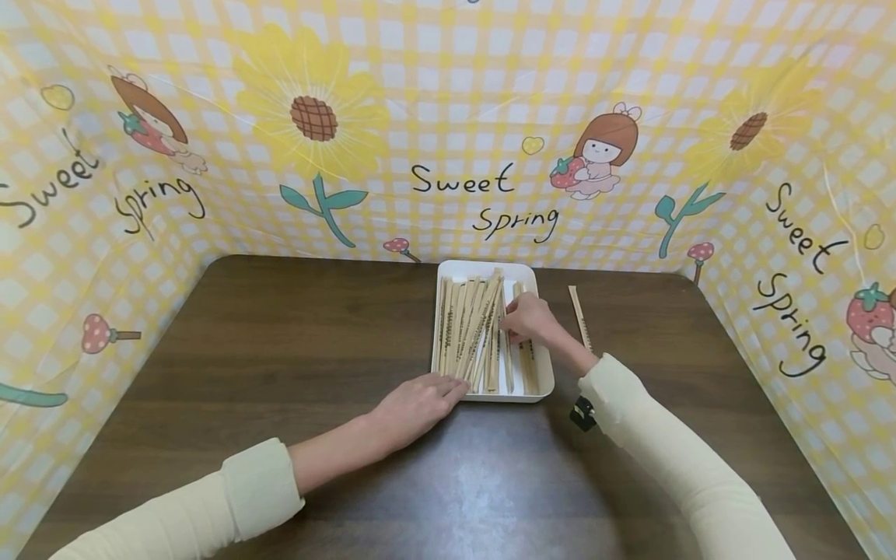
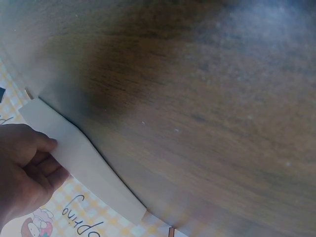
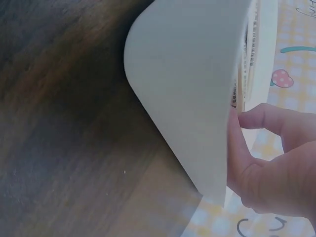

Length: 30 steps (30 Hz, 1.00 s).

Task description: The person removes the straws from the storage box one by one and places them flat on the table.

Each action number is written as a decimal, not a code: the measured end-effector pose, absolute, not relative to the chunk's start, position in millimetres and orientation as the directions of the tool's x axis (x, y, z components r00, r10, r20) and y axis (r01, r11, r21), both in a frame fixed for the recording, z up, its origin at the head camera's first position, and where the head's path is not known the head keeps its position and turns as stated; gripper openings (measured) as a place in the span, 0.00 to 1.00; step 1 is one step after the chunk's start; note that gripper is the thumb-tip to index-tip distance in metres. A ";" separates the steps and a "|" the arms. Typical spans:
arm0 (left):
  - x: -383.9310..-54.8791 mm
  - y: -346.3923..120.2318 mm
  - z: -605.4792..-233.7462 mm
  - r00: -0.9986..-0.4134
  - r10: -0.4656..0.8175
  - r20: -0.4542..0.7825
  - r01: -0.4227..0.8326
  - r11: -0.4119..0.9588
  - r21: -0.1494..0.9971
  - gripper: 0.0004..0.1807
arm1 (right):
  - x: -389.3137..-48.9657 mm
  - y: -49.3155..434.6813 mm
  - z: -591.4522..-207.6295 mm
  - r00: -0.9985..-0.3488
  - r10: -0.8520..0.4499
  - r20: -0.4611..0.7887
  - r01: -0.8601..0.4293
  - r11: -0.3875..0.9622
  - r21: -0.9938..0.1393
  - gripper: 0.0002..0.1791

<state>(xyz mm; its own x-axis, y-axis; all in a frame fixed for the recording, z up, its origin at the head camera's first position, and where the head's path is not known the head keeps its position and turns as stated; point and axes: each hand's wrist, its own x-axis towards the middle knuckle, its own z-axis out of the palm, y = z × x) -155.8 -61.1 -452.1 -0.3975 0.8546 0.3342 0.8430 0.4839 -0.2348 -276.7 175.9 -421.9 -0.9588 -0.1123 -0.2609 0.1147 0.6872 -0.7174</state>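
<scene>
A white tray (image 1: 544, 373) stands toward the back of the table, holding several pale tan chopstick packets (image 1: 462, 327) with dark print, most lying lengthwise and some crossing. My left hand (image 1: 418, 406) holds the tray's front left rim; in the left wrist view its thumb (image 2: 47, 143) lies against the outer wall. Reaching over the right side of the tray, my right hand (image 1: 530, 319) pinches a chopstick packet (image 1: 509, 365) between thumb and forefinger. The right wrist view shows that pinch just past the wall, with the packet's lower part hidden.
One chopstick packet (image 1: 580, 317) lies on the dark wooden table (image 1: 301, 342) to the right of the tray, partly behind the right wrist. A yellow checked cloth (image 1: 448, 101) stands as a wall behind the table and along both sides.
</scene>
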 end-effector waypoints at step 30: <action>-156.1 -60.5 -451.0 -0.408 0.858 0.312 0.854 0.479 -0.202 0.17 | -271.8 266.6 -393.0 -0.938 0.008 -0.346 0.272 0.636 -0.723 0.27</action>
